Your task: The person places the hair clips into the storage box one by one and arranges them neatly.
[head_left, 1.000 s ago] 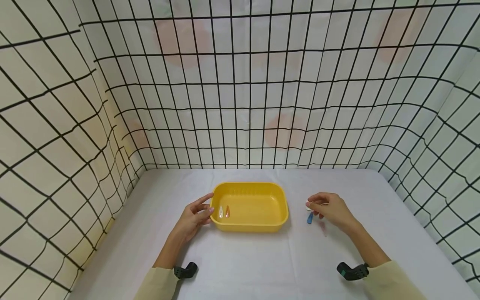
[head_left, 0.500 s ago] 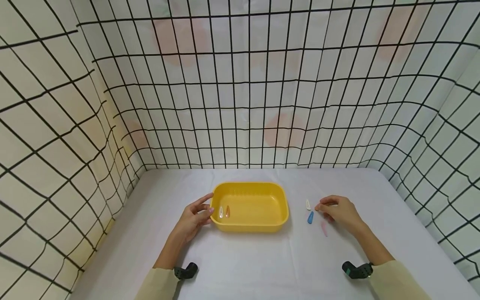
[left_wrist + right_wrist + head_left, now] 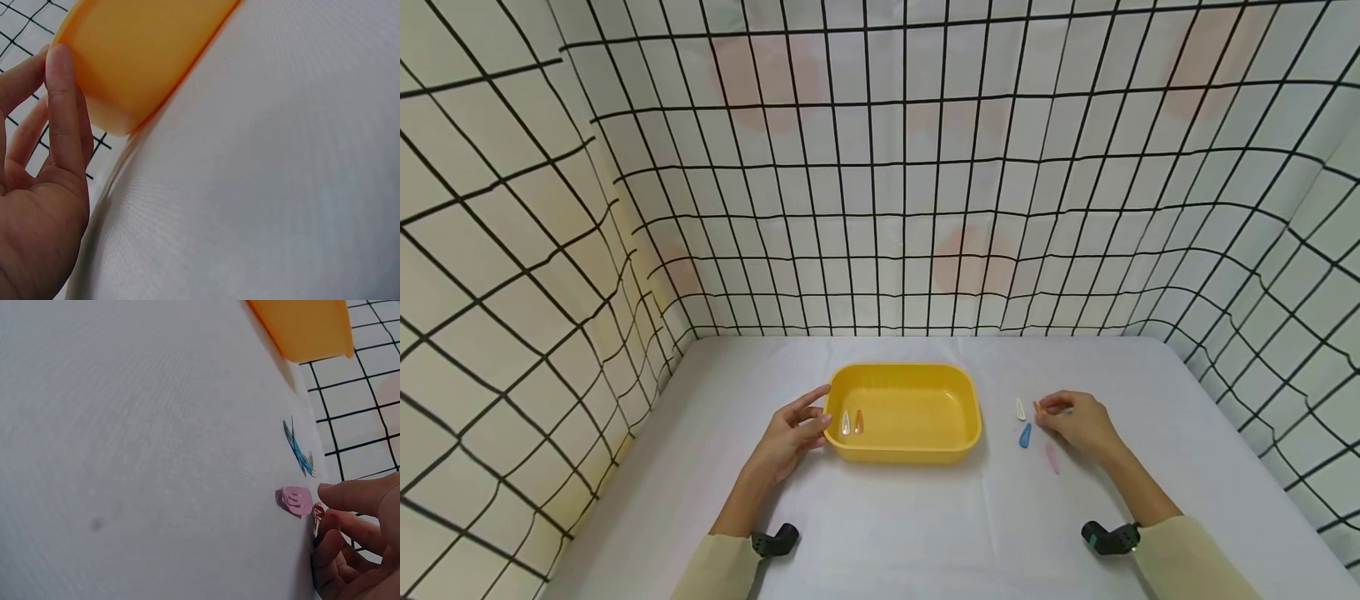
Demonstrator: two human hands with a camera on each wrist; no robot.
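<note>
My left hand (image 3: 790,433) holds the left end of a yellow tray (image 3: 902,456), with its thumb and index finger at the rim. Inside the tray lie a whitish hair clip (image 3: 846,423) and an orange-brown hair clip (image 3: 859,422). To the right, my right hand (image 3: 1078,421) pinches an orange hair clip (image 3: 319,512) at the tabletop, partly hidden by the fingers. Near those fingertips lie a white hair clip (image 3: 1020,408), a blue hair clip (image 3: 1025,436) and a pink hair clip (image 3: 1052,457).
A white cloth (image 3: 880,525) covers the table. Pale walls with a black grid (image 3: 902,192) enclose its back and sides. Each wrist wears a black device, such as the left one (image 3: 775,540).
My right hand has drawn back to the right from the white and blue clips, uncovering them and the pink one. An orange clip now shows at its fingertips. The left hand stays at the tray.
</note>
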